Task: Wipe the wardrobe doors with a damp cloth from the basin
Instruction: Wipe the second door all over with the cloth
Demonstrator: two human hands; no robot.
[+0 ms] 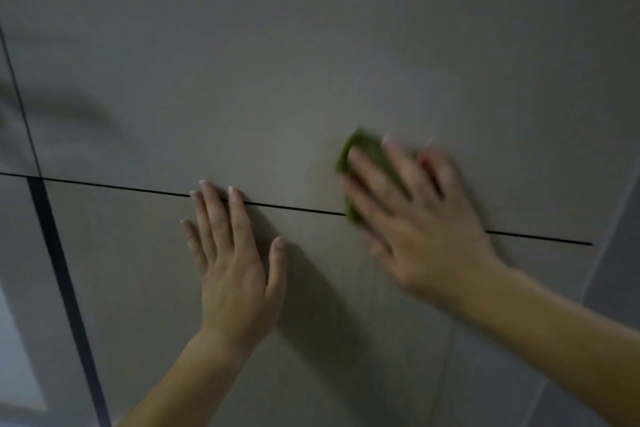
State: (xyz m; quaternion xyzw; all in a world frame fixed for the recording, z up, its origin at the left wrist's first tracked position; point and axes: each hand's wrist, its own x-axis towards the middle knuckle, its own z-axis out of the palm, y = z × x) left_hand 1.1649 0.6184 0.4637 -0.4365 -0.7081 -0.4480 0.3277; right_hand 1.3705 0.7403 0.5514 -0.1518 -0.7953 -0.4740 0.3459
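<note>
A grey-beige wardrobe door [277,62] fills the view, crossed by a thin dark horizontal seam. My right hand [419,218] lies flat with fingers spread, pressing a green cloth [360,163] against the door right at the seam; the hand is motion-blurred and covers most of the cloth. My left hand [235,256] rests flat on the lower panel, fingers straight, fingertips reaching the seam. It holds nothing.
A dark vertical gap [59,270] runs down the left side between door panels. At the right edge a lighter grey surface [613,253] borders the door. No basin is in view.
</note>
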